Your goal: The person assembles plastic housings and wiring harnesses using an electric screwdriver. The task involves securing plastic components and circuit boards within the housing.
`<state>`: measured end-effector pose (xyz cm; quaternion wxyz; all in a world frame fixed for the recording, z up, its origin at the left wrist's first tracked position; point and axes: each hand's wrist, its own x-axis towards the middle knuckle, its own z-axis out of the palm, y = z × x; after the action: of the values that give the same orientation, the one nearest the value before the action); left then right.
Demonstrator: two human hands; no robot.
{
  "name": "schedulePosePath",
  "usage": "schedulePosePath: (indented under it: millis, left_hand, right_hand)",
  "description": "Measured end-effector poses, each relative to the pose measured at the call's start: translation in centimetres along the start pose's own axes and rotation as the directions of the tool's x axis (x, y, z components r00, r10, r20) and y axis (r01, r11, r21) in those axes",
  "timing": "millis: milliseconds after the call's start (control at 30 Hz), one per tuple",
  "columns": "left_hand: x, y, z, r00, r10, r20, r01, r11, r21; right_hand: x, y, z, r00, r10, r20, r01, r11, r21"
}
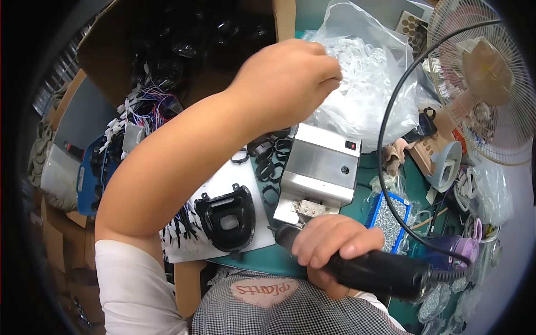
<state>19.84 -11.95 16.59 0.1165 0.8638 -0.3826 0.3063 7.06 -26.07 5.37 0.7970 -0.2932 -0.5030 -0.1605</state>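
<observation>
My right hand (pixel 336 248) is wrapped round a black corded electric screwdriver (pixel 385 274), its bit pointing left, just in front of a silver and white screw feeder (pixel 317 167). Stretched far forward, my left hand (pixel 293 84) is closed beside an open clear plastic bag (pixel 365 84) full of clear plastic rings. Its fingertips are turned away, so what they hold, if anything, is hidden. A black plastic housing (pixel 228 219) with an oval opening lies on a white pad (pixel 254 237), below my left forearm. Several black rings (pixel 270 170) lie between pad and feeder.
A cardboard box (pixel 106 44) with dark parts stands at the far left, wires with white connectors (pixel 131 114) beside it. A blue tray of small screws (pixel 389 220) is right of the feeder. The screwdriver's black cable (pixel 385 125) arches before a fan (pixel 486 72).
</observation>
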Motion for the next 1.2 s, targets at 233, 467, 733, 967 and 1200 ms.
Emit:
schedulePosePath:
  millis: [233, 467, 733, 967, 1200]
  left_hand:
    - [4.3, -1.6, 7.3, 0.928, -0.229, 0.293, 0.181, 0.966, 0.182]
    - [3.9, -1.9, 5.8, 0.94, -0.223, 0.258, 0.202, 0.974, 0.105]
    - [-2.8, -0.2, -2.0, 0.705, -0.634, 0.318, 0.699, 0.545, -0.463]
    - [-14.0, 1.2, -3.2, 0.613, -0.696, 0.375, 0.758, 0.383, -0.528]
    - [-23.1, 5.0, -4.0, 0.542, -0.792, 0.281, 0.84, 0.521, -0.15]
  right_hand:
    - [-0.4, 0.2, -0.1, 0.988, 0.08, -0.131, -0.078, 0.997, 0.014]
    - [-0.8, 0.1, 0.4, 0.959, 0.133, -0.251, -0.125, 0.991, 0.046]
    - [-1.4, 0.7, 1.3, 0.913, 0.19, -0.36, -0.148, 0.979, 0.141]
    - [-1.6, 1.6, 1.8, 0.896, 0.213, -0.391, -0.186, 0.977, 0.106]
    - [-1.5, 2.9, 2.1, 0.909, 0.224, -0.35, -0.218, 0.974, 0.056]
